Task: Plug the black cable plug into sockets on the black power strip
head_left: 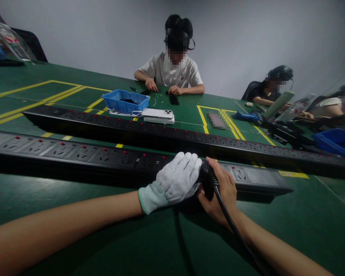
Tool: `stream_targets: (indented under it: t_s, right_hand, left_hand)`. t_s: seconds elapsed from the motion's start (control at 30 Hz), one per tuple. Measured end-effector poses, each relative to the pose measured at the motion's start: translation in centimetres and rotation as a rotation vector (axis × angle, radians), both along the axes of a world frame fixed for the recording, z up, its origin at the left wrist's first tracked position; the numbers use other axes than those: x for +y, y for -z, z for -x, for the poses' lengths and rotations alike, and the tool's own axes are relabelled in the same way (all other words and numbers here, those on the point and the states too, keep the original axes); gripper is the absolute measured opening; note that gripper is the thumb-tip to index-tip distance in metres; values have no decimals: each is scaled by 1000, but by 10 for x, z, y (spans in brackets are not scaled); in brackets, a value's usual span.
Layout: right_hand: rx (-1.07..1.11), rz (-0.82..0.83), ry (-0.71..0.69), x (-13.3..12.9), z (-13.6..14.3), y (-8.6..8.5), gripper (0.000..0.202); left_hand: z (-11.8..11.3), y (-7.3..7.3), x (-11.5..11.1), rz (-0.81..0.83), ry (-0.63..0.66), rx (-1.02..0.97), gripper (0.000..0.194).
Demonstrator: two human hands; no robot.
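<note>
A long black socket strip (115,156) with small red parts lies across the near table. My left hand (179,178), in a pale glove with a green cuff, rests over this strip, its fingers pressed together against the plug; whether it grips anything underneath is hidden. My right hand (222,191) is bare and wrapped round a black plug (207,180) at the strip, right beside the gloved fingertips. From the plug a black cable (228,218) runs down to the lower right. Behind lies a second long black strip (161,134), roughly parallel.
On the green table (89,237) are a blue bin (125,102), a white phone (157,114) on a white box and a blue tool (247,116). A person (172,73) sits opposite; others sit at the right near another blue bin (336,142).
</note>
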State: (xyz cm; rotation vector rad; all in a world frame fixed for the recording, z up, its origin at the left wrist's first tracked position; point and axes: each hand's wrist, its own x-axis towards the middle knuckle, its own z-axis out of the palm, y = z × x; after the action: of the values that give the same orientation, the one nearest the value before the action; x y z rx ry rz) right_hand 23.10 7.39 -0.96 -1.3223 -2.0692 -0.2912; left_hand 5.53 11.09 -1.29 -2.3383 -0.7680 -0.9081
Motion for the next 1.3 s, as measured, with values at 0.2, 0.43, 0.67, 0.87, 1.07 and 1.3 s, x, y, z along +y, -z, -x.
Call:
stream_targets:
  t_s: [0.2,0.43,0.67,0.87,1.07,1.3]
  right_hand:
    - [-16,-9,10,0,1,-1,69]
    - [-7,-16,6,1,0,0,68]
    - [-6,-9,6,0,0,0,68]
    - [-10,-8,2,0,0,0,68]
    - [-5,-15,6,0,0,-1,67]
    - [-12,-12,7,0,0,-1,68]
  left_hand:
    - [0,-2,0,-26,-1,0,48]
    - [0,-3,0,-20,-9,15,47]
    - [1,-1,0,-10,9,-5,48]
    - [1,-1,1,-7,11,-7,48]
    - [1,0,0,-15,-5,17,50]
    - [0,-2,0,-30,8,6,49]
